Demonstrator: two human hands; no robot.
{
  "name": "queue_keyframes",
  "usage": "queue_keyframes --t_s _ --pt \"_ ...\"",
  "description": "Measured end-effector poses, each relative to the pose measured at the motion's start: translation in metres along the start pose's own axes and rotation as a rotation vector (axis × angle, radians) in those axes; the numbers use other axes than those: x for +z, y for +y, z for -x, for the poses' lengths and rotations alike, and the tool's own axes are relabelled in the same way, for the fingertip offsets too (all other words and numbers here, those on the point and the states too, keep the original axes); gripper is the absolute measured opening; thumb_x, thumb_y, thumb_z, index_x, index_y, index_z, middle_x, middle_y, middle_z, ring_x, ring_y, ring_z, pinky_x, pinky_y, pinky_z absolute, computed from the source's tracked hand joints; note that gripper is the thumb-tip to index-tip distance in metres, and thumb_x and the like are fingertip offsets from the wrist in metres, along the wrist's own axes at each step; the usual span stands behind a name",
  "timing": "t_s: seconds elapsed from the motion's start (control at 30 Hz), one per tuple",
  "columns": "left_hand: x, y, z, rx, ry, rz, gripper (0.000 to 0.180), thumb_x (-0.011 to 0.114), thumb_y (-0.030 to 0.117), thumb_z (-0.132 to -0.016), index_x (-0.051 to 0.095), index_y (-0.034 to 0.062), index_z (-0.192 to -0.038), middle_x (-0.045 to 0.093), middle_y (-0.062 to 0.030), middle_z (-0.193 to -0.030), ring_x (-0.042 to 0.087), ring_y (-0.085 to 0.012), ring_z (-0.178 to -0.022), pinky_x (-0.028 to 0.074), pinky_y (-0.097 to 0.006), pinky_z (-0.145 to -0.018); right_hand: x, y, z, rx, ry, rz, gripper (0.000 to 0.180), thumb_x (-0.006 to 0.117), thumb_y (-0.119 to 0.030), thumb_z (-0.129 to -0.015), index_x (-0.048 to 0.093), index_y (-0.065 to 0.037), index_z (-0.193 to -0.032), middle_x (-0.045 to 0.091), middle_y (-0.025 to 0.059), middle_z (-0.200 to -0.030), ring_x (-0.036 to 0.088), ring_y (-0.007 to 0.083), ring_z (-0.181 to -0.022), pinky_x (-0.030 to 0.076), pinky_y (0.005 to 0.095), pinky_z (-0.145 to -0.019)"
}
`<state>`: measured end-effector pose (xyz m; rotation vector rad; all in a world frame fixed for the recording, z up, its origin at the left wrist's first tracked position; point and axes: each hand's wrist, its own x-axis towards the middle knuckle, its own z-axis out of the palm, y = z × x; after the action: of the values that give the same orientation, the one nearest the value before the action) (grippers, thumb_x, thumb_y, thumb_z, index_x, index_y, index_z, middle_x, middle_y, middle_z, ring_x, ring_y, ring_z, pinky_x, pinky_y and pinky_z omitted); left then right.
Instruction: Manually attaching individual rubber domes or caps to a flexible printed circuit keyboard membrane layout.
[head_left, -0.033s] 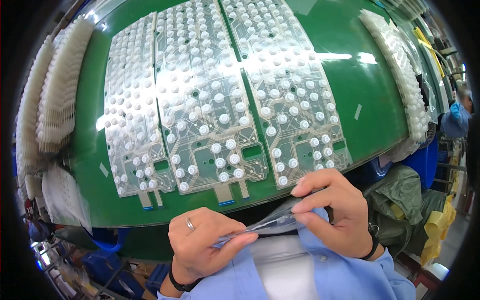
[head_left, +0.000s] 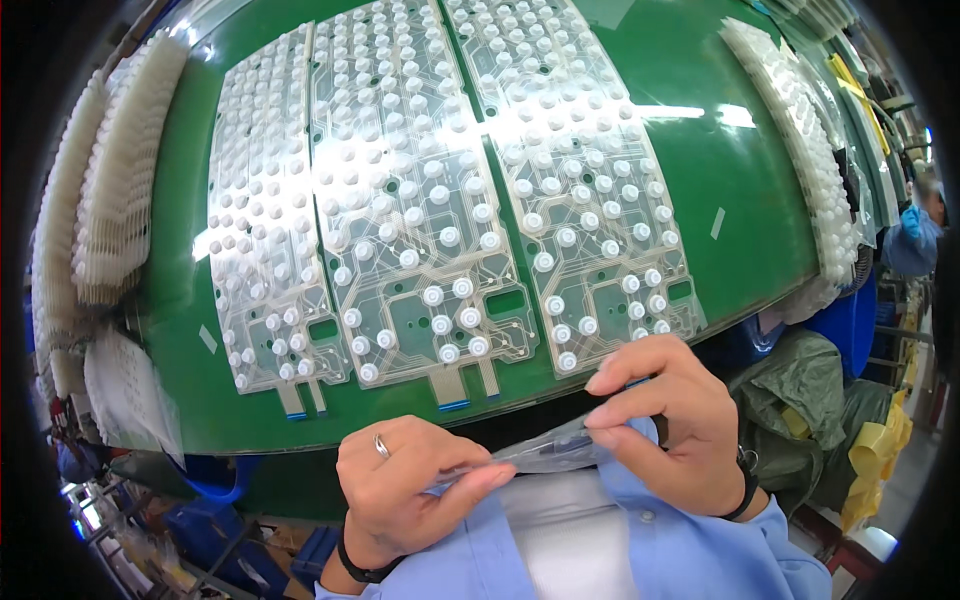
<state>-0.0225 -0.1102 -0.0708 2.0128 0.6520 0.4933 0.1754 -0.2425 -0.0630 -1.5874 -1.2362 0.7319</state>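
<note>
Now, the left hand [head_left: 408,480] pinches one end of some clear plastic film [head_left: 553,452], the right hand [head_left: 678,420] the other, holding it along the near side of the table [head_left: 745,270], nearer than three clear dotted sheets [head_left: 415,215]. Handling the film seems the step; the next move probably calls for gentle, steady fingertips.

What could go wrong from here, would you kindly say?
The thin clear plastic, pinched between the left hand and right hand, might crease or tear if pulled. Ribbon tails of the middle sheet lie near the front edge of the green table, so either hand could perhaps catch and bend them.
</note>
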Motion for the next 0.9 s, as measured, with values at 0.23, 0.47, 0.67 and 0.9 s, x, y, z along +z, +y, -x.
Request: queue_keyframes --t_s 0.23,0.47,0.67,0.9 --pt "-0.028 -0.015 -0.016 0.150 0.010 -0.204 0.019 0.083 0.018 -0.064 0.067 0.0096 -0.067 0.071 -0.0079 -0.089 0.066 -0.0252 -0.090 0.051 -0.037 -0.073 0.001 0.011 -0.008 0.206 0.067 -0.445 0.014 0.065 0.004 -0.084 0.064 0.001 -0.098 0.060 0.0127 -0.110 0.058 0.0174 -0.099 0.046 0.0284 -0.086" --pt "0.007 -0.013 -0.020 0.282 -0.286 -0.294 0.024 0.082 0.028 -0.064 0.063 0.0138 -0.068 0.066 -0.0068 -0.122 0.057 -0.0294 -0.116 0.040 -0.041 -0.088 -0.043 0.033 -0.005 0.205 0.296 -0.086 0.011 0.061 0.004 -0.087 0.062 0.002 -0.097 0.059 0.0103 -0.109 0.057 0.0103 -0.093 0.045 0.0223 -0.079" --pt "0.000 -0.006 -0.021 0.317 -0.278 -0.313 0.024 0.081 0.029 -0.065 0.062 0.0148 -0.068 0.068 -0.0034 -0.119 0.058 -0.0282 -0.111 0.040 -0.040 -0.082 -0.024 0.009 -0.031 0.322 0.230 -0.094 0.008 0.064 0.001 -0.086 0.066 -0.001 -0.093 0.063 0.0035 -0.087 0.057 0.0068 -0.075 0.044 0.0209 -0.060" --pt "0.008 -0.019 -0.022 0.290 -0.285 -0.315 0.024 0.080 0.031 -0.066 0.062 0.0162 -0.068 0.069 0.0004 -0.115 0.058 -0.0263 -0.111 0.039 -0.039 -0.084 -0.005 0.021 -0.051 0.270 0.121 0.204 0.005 0.066 -0.001 -0.083 0.065 -0.002 -0.087 0.062 0.0069 -0.078 0.054 0.0119 -0.055 0.041 0.0246 -0.051"
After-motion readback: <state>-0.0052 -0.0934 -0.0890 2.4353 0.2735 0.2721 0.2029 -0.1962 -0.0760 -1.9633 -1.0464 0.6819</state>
